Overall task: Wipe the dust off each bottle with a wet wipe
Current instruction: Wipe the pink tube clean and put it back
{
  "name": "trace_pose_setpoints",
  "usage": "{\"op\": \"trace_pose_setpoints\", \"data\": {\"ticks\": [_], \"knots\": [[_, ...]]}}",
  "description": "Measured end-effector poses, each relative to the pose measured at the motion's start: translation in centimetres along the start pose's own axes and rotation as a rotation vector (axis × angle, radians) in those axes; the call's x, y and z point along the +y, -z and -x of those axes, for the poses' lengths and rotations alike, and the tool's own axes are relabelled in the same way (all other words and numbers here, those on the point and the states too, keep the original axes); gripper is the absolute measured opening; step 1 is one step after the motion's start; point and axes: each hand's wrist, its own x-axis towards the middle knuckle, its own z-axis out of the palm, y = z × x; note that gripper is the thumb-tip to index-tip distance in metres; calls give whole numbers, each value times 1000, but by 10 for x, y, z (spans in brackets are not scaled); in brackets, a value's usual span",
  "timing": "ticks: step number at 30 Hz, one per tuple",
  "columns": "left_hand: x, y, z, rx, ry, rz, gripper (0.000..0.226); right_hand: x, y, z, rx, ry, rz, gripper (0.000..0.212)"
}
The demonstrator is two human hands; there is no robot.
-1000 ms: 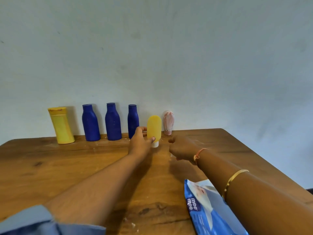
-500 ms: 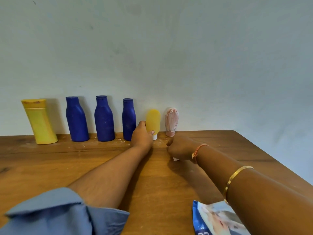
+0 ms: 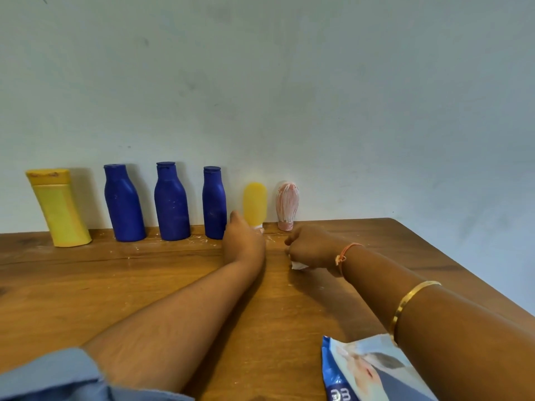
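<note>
Shot from one wide-angle head-worn camera, facing forward and slightly down across the brown wooden table (image 3: 86, 285) toward the pale grey-blue wall (image 3: 289, 82) at 12 o'clock. Set close above the table's near edge at 6 o'clock.

a scuffed pale blue-grey wall (image 3: 289, 82) rises behind a brown wooden table (image 3: 86, 285).
</note>
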Motion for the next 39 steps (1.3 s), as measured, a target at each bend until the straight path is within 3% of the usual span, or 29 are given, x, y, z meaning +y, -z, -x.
{"op": "trace_pose_setpoints", "data": {"ticks": [3, 5, 7, 10, 15, 20, 26, 31, 34, 36, 39], "knots": [[8, 0, 11, 50, -102, 46, 49, 8, 5, 7, 59, -23, 78, 39], [18, 1, 13, 52, -277, -5, 46, 16, 7, 11, 67, -53, 134, 31], [32, 0, 9, 15, -456, -70, 43, 21, 7, 14, 45, -68, 161, 24], [53, -9, -7, -105, -566, -209, 55, 20, 7, 17, 48, -66, 185, 21], [75, -18, -27, -273, -467, -429, 91, 23, 8, 25, 63, -52, 188, 23], [73, -5, -21, -151, -470, -473, 69, 25, 10, 27, 39, -45, 170, 24], [61, 15, 1, -94, -453, -275, 50, 25, 5, 31, 58, -39, 173, 25], [53, 59, 22, -116, -373, -39, 54, 24, 9, 55, 121, -54, -10, 27], [47, 93, 34, -171, -376, -17, 61, 14, 11, 82, 198, -56, -42, 28], [44, 120, 47, -200, -393, -25, 60, 3, 10, 107, 253, -9, -163, 29], [42, 161, 70, -290, -463, -89, 63, -22, 7, 138, 203, 21, -523, 21]]}}
